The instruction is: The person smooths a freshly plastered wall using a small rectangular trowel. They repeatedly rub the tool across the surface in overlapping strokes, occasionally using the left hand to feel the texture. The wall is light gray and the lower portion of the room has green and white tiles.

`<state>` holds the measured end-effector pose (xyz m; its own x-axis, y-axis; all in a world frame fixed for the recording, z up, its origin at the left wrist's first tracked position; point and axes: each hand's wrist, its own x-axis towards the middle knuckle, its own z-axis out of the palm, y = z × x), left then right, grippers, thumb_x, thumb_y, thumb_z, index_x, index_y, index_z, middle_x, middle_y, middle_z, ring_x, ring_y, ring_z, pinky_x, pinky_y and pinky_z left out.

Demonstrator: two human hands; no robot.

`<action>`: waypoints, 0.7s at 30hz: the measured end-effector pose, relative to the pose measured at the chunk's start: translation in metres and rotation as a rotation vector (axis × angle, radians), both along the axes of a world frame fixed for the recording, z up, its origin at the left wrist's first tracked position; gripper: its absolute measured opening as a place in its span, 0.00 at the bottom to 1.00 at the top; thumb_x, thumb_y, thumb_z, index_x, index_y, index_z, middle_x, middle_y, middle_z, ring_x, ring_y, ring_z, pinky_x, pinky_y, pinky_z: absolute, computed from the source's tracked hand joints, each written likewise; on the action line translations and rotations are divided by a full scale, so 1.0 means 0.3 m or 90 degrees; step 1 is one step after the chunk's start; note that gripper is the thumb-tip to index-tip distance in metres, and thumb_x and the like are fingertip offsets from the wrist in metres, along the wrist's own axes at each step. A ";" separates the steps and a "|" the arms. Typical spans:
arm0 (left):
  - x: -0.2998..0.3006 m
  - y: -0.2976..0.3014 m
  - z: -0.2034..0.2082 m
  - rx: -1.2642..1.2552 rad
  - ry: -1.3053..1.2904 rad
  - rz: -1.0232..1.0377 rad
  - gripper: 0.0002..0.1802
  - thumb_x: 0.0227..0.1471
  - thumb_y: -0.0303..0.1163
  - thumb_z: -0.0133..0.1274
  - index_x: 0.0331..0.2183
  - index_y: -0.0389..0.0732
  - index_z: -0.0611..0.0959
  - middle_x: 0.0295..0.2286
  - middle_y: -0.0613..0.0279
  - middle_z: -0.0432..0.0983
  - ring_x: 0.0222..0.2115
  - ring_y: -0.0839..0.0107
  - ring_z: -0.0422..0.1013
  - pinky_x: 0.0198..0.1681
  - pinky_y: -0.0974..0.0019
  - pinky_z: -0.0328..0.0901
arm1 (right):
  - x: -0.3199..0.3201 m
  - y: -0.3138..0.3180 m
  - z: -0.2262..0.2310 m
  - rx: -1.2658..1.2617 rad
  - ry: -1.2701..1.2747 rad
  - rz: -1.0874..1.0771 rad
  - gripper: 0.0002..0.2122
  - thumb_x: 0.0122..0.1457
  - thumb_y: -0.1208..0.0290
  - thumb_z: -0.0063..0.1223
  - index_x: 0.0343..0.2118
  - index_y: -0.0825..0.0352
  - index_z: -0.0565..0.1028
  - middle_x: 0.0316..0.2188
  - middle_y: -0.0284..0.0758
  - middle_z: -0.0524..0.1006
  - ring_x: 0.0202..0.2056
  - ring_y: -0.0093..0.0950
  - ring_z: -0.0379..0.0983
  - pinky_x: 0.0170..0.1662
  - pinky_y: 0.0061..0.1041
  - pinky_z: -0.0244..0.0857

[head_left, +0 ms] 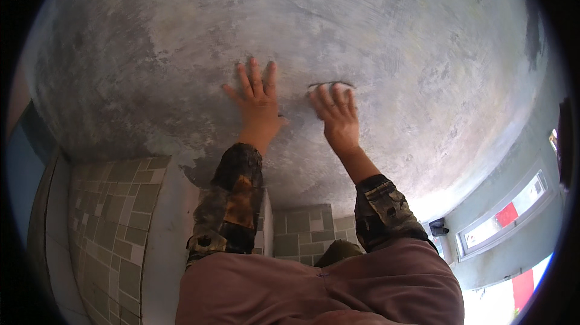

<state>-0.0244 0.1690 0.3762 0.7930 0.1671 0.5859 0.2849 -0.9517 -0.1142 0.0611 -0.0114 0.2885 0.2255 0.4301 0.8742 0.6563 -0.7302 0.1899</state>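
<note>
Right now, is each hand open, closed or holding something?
Left hand: open, spread against the grey surface.
Right hand: holding a flat pale pad.

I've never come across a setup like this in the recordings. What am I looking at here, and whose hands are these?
These are a person's two bare hands; no robot arm is involved. The one picture comes from a wide fisheye camera worn on that person's head, so straight edges bend and the rim goes dark. The left hand lies with spread fingers on a mottled grey surface. The right hand presses a pale pad with a dark edge against it; the pad's exact kind is unclear. Grey-green tiles show at lower left, and a window at right.
</note>
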 end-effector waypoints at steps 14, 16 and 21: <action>-0.006 0.006 -0.009 0.001 -0.035 -0.042 0.76 0.30 0.53 0.71 0.64 0.44 0.33 0.63 0.38 0.21 0.63 0.36 0.19 0.55 0.20 0.32 | -0.008 0.000 -0.020 0.027 -0.012 0.057 0.26 0.54 0.80 0.46 0.58 0.54 0.68 0.62 0.29 0.61 0.64 0.34 0.53 0.65 0.48 0.46; -0.008 0.008 -0.008 0.013 -0.039 -0.042 0.76 0.30 0.53 0.71 0.64 0.44 0.33 0.63 0.38 0.20 0.63 0.35 0.19 0.55 0.20 0.32 | -0.024 -0.006 -0.040 -0.064 -0.073 0.077 0.26 0.55 0.77 0.46 0.58 0.53 0.67 0.62 0.28 0.61 0.64 0.34 0.52 0.65 0.49 0.46; -0.017 -0.003 -0.017 0.004 -0.015 -0.023 0.76 0.30 0.53 0.71 0.64 0.44 0.34 0.63 0.38 0.20 0.62 0.35 0.19 0.55 0.20 0.32 | -0.018 -0.024 -0.061 0.034 -0.051 0.040 0.27 0.53 0.80 0.46 0.58 0.52 0.68 0.62 0.28 0.62 0.64 0.34 0.53 0.65 0.50 0.46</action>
